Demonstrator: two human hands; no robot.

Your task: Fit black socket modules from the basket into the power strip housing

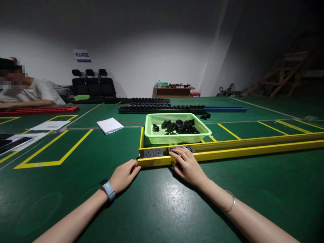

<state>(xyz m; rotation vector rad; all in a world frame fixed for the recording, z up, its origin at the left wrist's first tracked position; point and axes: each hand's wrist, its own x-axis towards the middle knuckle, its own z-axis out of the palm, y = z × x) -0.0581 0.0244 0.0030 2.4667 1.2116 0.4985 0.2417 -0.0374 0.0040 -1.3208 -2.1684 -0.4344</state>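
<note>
A long yellow channel rail (227, 150) lies across the green table, with its left end just in front of me. Dark socket modules (153, 153) sit in that end. My left hand (124, 175), a watch on its wrist, rests on the table with curled fingers touching the rail's left end. My right hand (187, 164) lies over the rail with fingers spread, its fingertips pressing on another socket module (188, 148). Right behind the rail stands a light green basket (177, 136) with several loose black socket modules inside.
Long black socket strips (162, 108) and a blue rail (225, 109) lie farther back. A white paper pad (109, 125) and sheets (48, 125) lie to the left, near a red strip (37, 110). Another person (27, 91) leans on the table at far left. Chairs stand by the wall.
</note>
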